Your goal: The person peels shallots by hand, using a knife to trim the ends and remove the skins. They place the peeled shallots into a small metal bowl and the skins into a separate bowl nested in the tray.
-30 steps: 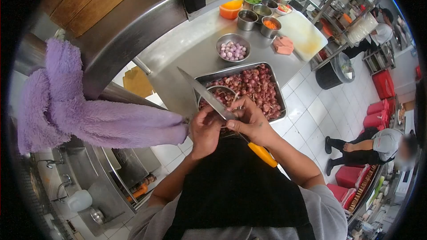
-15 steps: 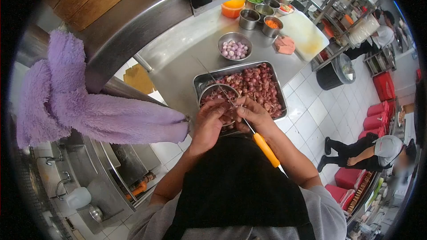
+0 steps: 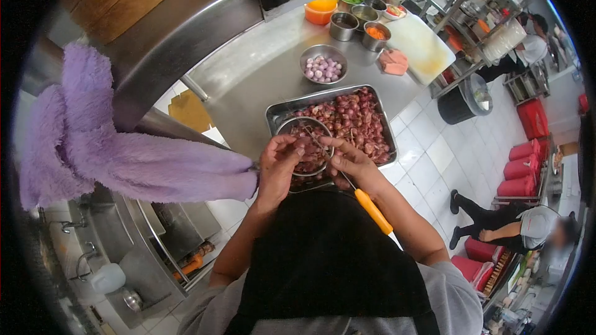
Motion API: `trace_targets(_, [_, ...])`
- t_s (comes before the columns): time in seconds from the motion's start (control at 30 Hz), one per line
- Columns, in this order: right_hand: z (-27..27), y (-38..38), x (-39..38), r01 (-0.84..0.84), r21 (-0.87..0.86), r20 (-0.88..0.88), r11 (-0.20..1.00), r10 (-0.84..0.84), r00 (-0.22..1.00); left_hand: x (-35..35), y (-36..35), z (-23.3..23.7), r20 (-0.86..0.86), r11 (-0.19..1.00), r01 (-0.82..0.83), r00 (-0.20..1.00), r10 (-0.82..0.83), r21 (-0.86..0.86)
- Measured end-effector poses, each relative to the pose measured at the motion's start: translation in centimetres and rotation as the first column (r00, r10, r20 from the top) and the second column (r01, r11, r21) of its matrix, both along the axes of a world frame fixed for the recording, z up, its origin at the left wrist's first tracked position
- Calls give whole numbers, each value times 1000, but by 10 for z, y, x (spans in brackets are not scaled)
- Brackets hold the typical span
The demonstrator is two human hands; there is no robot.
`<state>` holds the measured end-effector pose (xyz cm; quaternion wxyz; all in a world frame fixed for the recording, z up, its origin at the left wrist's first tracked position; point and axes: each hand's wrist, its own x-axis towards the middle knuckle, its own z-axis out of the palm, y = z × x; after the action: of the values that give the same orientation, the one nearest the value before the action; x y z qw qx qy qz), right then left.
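Observation:
My right hand point(image 3: 354, 162) is closed around the metal part of a knife with a yellow handle point(image 3: 373, 211); the handle sticks out towards my forearm. Much of the blade is hidden by my fingers. Across from it, my left hand point(image 3: 278, 167) has curled fingers and thumb pinched together, and what they hold is hidden. Both hands are over a round steel bowl point(image 3: 287, 125) with reddish skins in it. That bowl sits in a deep steel tray point(image 3: 392, 134) full of red shallots point(image 3: 357, 115). Behind the tray stands a bowl of peeled shallots point(image 3: 323, 69).
Steel pots point(image 3: 343, 26) of chopped food, an orange tub point(image 3: 318, 13), a folded pink cloth point(image 3: 393, 61) and a white cutting board point(image 3: 422, 46) are on the counter. A purple towel point(image 3: 167, 164) hangs at left. Another person point(image 3: 496, 223) stands at right near red bins.
The long thin blade that pointed up and left across the bowl no longer shows clearly. My left hand has shifted slightly left; the knife handle stays in nearly the same place.

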<state>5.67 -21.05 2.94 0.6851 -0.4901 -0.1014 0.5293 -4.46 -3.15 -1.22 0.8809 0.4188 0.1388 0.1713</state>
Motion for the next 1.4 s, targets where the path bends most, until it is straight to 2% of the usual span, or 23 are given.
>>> trace_targets(0.1, [14,-1,-3,-78,45,0,996,78,997,5,-5,11,-45,1000,-9,999,9,-9])
trace_targets(0.2, [16,0,-7,-78,94,-20,992,81,997,4,-6,12,-57,1000,11,998,-10,11])
trace_targets(0.27, [20,2,-10,-64,69,-3,996,64,998,3,-4,16,-53,998,49,998,-47,36])
trace_targets(0.5, [18,1,-5,-82,61,31,995,80,996,1,3,8,-62,993,30,998,-23,114])
trace_targets(0.6, [16,-2,1,-24,78,2,997,24,1000,-1,4,15,-86,998,62,994,-60,16])
trace_targets(0.67, [9,-2,3,9,90,-15,996,-7,1000,-2,10,4,5,977,85,996,-85,-196])
trace_targets(0.73, [-3,-1,2,31,-18,22,999,-30,999,-4,14,-2,-7,973,82,996,-85,-217])
trace_targets(0.77, [-6,-2,2,29,-18,22,999,-29,999,-4,15,-4,-21,967,81,996,-88,-240])
trace_targets(0.87, [-4,0,0,18,-47,9,999,-17,1000,-4,15,7,-20,972,60,998,-67,-228])
trace_targets(1.0, [9,-1,-4,24,-35,131,999,-19,991,-7,18,7,-52,986,103,993,-110,-129])
trace_targets(1.1, [17,-2,-6,-16,5,223,1000,15,975,-6,13,13,-57,995,22,998,-27,-97])
trace_targets(1.17, [24,0,-8,-42,23,255,999,35,966,-6,12,10,17,980,94,996,-93,-176])
trace_targets(1.27, [29,4,-13,-90,80,261,993,66,963,-4,2,19,-1,966,42,999,-44,-257])
trace_targets(1.4, [32,7,-19,-100,112,327,989,58,943,-8,-1,16,45,967,70,997,-61,-244])
